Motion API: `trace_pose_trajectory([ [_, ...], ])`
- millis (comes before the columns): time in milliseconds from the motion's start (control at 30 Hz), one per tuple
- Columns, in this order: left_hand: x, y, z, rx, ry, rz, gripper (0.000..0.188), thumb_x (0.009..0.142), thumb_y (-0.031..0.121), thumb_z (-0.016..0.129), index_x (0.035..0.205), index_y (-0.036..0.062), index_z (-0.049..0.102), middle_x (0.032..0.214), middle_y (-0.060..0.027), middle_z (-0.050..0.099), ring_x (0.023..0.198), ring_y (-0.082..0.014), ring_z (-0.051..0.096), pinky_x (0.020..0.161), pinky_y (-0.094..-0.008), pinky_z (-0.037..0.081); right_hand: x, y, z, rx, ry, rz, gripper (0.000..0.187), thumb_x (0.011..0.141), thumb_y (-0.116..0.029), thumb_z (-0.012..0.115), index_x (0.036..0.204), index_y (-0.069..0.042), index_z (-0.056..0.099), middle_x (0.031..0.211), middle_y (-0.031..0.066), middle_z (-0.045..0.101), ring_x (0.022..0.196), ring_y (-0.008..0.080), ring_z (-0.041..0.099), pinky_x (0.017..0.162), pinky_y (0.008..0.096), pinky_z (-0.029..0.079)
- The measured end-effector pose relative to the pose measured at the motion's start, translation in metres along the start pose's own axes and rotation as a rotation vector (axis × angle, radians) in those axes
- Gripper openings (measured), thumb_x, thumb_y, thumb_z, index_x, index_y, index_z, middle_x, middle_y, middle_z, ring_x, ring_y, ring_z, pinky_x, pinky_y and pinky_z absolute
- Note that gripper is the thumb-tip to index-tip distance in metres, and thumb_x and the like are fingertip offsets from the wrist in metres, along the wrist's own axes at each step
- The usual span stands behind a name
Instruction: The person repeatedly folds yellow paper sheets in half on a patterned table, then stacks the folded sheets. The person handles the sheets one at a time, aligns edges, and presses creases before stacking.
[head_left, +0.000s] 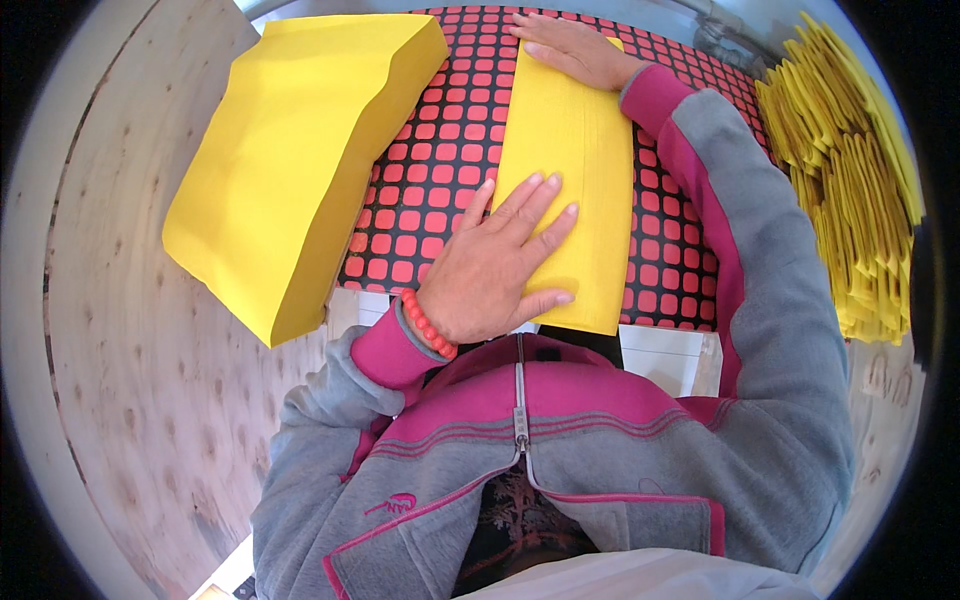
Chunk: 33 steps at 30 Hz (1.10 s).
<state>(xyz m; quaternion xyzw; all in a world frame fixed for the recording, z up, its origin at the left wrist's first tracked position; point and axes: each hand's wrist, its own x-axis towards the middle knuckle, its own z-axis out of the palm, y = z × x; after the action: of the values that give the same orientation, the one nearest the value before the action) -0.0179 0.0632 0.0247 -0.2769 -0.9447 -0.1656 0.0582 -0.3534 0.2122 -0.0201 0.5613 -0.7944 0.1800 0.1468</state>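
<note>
A long, narrow yellow folded sheet [580,200] lies lengthwise on the table in front of me. Whether it is paper or cloth I cannot tell. My left hand [495,262] rests flat on its near half, fingers spread, with a red bead bracelet at the wrist. Across its far end lies my right hand [575,48], palm down with the fingers stretched out to the left. Neither hand grips anything. To the left is a thick stack of flat yellow sheets [290,150], its near end jutting past the table's edge.
The table's cover [400,235] has red rounded squares on black. At the right, a tall pile of folded yellow pieces [850,200] stands beside my right arm. A pale wooden board surface [170,400] spreads along the left, and a metal pipe [715,35] runs behind the table.
</note>
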Motion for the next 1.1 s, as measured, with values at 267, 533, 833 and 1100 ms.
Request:
trace_pose_trajectory([
  [267,-0.001,-0.002,0.001,0.070,-0.013,0.023,0.078,0.094,0.050,0.057,0.157,0.0099,0.034,0.163,-0.0210,0.027,0.150,-0.0374,0.028,0.120,-0.0572,0.016,0.000,0.020,-0.014,-0.149,0.049,-0.148,0.048,0.107,-0.031,0.042,0.146,-0.004,0.048,0.154,0.0225,0.044,0.141,0.0402,0.042,0.119,0.0483,0.030],
  [533,-0.001,-0.013,0.001,-0.044,0.003,0.022,0.063,0.100,0.041,0.052,0.153,0.0083,0.041,0.159,-0.0191,0.036,0.150,-0.0348,0.030,0.122,-0.0560,0.015,-0.030,-0.028,-0.009,-0.026,-0.094,-0.106,0.059,0.108,-0.042,0.038,0.151,-0.003,0.043,0.159,0.0189,0.038,0.149,0.0331,0.031,0.121,0.0448,0.024],
  [833,0.070,-0.060,-0.018,-0.393,0.279,0.026,0.045,0.100,0.017,0.059,0.140,-0.0028,0.051,0.127,-0.0197,0.065,0.117,-0.0294,0.062,0.100,-0.0379,0.049,-0.026,-0.030,-0.016,0.183,-0.110,-0.014,0.057,0.107,-0.042,0.040,0.148,-0.003,0.048,0.156,0.0189,0.043,0.147,0.0335,0.034,0.122,0.0431,0.024],
  [1100,0.033,-0.014,0.008,0.426,0.269,0.270,0.036,0.101,0.022,0.056,0.128,-0.0014,0.061,0.126,-0.0209,0.063,0.119,-0.0318,0.060,0.102,-0.0399,0.046,-0.026,-0.029,-0.014,0.153,-0.107,-0.002,0.058,0.107,-0.044,0.038,0.148,-0.003,0.047,0.157,0.0169,0.041,0.149,0.0316,0.032,0.123,0.0419,0.021],
])
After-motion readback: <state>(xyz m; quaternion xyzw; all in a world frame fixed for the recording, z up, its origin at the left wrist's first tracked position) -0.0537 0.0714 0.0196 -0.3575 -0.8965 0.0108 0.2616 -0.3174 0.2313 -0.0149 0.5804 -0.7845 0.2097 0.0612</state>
